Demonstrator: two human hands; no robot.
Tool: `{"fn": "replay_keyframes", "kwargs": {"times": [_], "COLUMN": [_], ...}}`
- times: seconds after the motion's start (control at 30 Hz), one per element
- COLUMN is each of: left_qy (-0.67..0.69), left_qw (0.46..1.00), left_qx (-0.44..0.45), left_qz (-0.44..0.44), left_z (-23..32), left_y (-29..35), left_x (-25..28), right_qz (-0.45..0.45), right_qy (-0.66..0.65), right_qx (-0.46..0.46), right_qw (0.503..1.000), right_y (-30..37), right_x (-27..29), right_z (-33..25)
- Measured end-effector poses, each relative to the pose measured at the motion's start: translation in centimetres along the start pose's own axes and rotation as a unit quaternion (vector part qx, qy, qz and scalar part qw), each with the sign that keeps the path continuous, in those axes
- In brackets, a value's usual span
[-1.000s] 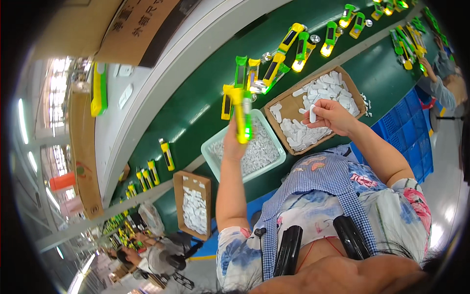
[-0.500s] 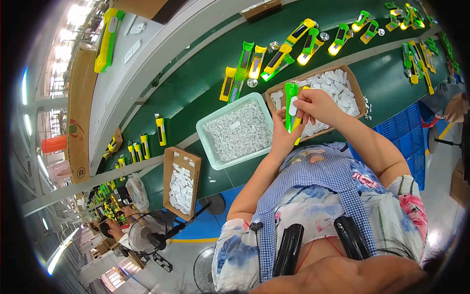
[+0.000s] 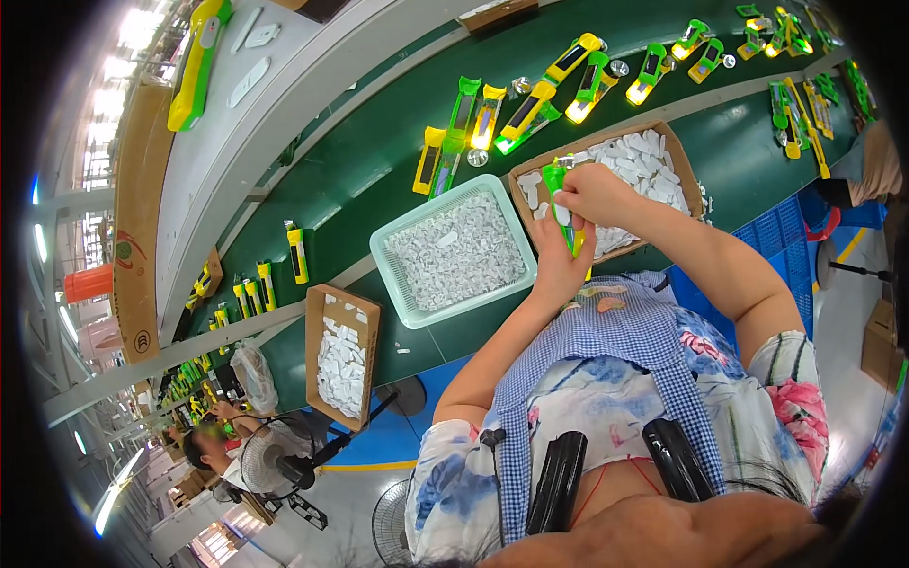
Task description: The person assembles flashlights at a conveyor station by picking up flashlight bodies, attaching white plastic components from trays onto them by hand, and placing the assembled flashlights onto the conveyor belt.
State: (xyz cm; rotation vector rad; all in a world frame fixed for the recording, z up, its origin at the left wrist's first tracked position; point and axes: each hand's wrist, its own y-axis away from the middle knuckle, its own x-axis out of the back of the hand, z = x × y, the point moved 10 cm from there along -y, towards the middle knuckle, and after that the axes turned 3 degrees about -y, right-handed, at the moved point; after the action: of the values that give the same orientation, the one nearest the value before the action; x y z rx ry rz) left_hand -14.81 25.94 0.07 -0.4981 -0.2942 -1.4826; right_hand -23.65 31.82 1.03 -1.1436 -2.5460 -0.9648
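Note:
My left hand (image 3: 565,257) is closed around a green and yellow flashlight (image 3: 552,180), held slantwise in front of my apron. A white oval plastic piece (image 3: 561,215) lies against the flashlight's side. My right hand (image 3: 598,195) is closed at that piece, with thumb and fingers pressing on it and the flashlight's body; the fingers partly hide both. Just beyond and below my hands stands a cardboard box (image 3: 694,196) of similar white pieces. Left of it is a pale green plastic basket (image 3: 385,275) full of small white parts.
Green and yellow flashlights (image 3: 530,112), several lit, lie along the green bench (image 3: 379,161). A smaller cardboard box (image 3: 367,364) of white pieces sits at left. More flashlights (image 3: 296,256) stand beyond it. Blue crates (image 3: 757,256) are at right; a fan (image 3: 270,464) and a person (image 3: 222,459) are lower left.
My right hand has come in closer over the white piece and now covers more of it. The flashlight has tilted and shifted slightly left with my left hand. The whole view has turned a little.

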Motion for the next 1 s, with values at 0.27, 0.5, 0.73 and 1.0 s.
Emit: {"fn": "replay_keyframes", "kwargs": {"times": [0.27,0.5,0.73,1.0], "left_qy": [0.453,0.558,0.621,0.546], "left_qw": [0.866,0.786,0.714,0.715], "left_qx": [0.208,0.244,0.315,0.422], "left_qz": [0.044,0.106,0.071,-0.115], "left_z": [-4.9,-4.5,-7.6,-6.7], "left_y": [0.5,-0.1,0.9,3.8], "left_x": [-1.0,-0.9,-2.6,-4.0], "right_qz": [0.138,0.11,0.126,-0.018], "right_qy": [-0.08,-0.013,0.008,-0.076], "right_qx": [0.077,0.101,0.13,0.168], "right_qw": [0.984,0.989,0.983,0.983], "right_y": [2.0,3.9,3.5,2.5], "right_x": [3.7,-2.2,-1.4,-2.9], "right_z": [-2.8,2.2,1.9,3.5]}}
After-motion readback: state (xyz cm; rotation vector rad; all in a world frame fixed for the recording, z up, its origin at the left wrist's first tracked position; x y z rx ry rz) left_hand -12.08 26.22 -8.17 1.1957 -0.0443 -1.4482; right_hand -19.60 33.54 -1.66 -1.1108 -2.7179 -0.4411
